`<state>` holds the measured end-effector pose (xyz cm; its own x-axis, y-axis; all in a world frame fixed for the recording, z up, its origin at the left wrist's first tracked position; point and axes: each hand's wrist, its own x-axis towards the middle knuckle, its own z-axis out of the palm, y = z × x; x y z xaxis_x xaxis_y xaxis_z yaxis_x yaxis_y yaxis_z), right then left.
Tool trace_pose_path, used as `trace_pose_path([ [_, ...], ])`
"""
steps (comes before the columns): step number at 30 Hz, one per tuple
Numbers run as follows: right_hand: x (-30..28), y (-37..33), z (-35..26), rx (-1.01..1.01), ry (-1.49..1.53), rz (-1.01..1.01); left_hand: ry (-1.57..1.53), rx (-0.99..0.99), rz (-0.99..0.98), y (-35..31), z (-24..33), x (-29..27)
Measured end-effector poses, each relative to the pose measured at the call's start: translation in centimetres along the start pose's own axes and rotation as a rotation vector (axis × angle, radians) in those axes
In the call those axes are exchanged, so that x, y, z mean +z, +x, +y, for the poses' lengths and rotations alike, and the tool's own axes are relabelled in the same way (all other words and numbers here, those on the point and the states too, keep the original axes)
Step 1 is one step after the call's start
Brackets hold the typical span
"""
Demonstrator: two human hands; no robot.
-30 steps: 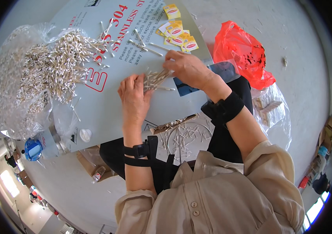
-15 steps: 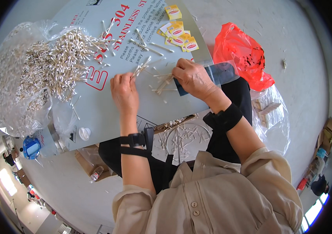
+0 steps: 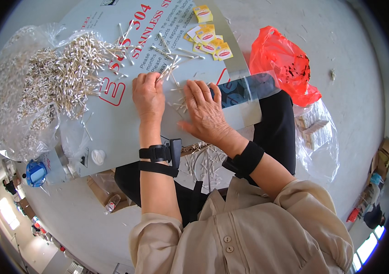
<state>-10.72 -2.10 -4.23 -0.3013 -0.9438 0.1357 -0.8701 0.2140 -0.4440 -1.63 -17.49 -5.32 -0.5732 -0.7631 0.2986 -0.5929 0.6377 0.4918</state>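
Note:
A small bunch of cotton swabs (image 3: 170, 69) sticks out from the closed fingertips of my left hand (image 3: 148, 100), with its white tips pointing away from me. My right hand (image 3: 206, 112) lies flat over the tabletop, fingers stretched and thumb apart. Some loose swabs (image 3: 179, 107) lie beside and partly beneath its fingers. Right of that hand is a dark blue printed film (image 3: 242, 91) with a clear end. More loose swabs (image 3: 162, 48) are scattered farther up the grey table (image 3: 117, 148). At the left, a large heap of swabs (image 3: 64, 73) spills out of a clear plastic bag (image 3: 2, 91).
Several yellow and white packets (image 3: 208, 39) lie at the table's far right. A red plastic bag (image 3: 279, 59) sits past the right edge, above a clear bag of white packs (image 3: 313, 128). A white cap (image 3: 98, 157) and a blue container (image 3: 36, 172) are at the near left.
My right hand has moved left from the blue film, its pinched fingers now spread over the loose swabs. My left hand has shifted slightly away from me with its bunch.

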Motion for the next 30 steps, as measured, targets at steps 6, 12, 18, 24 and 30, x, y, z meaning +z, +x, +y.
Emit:
trace_pose_path([
  [6, 0.5, 0.2, 2.7, -0.171, 0.13, 0.193, -0.061, 0.103, -0.063, 0.2, 0.6, -0.1],
  [12, -1.6, 2.1, 2.8, -0.169, 0.086, 0.26, -0.054, 0.192, -0.176, -1.8, 2.0, -0.8],
  [18, -0.8, 2.5, 4.3, -0.134, 0.099, 0.152, 0.162, 0.226, -0.123, -5.3, 5.4, -0.5],
  [24, -2.2, 2.1, 6.4, -0.144, 0.07, 0.102, 0.254, 0.148, -0.171, -8.4, 4.7, 1.3],
  [30, -3.4, 1.6, 7.8, -0.205, -0.1, 0.008, 0.223, 0.123, -0.268, -8.2, 5.3, 0.7],
])
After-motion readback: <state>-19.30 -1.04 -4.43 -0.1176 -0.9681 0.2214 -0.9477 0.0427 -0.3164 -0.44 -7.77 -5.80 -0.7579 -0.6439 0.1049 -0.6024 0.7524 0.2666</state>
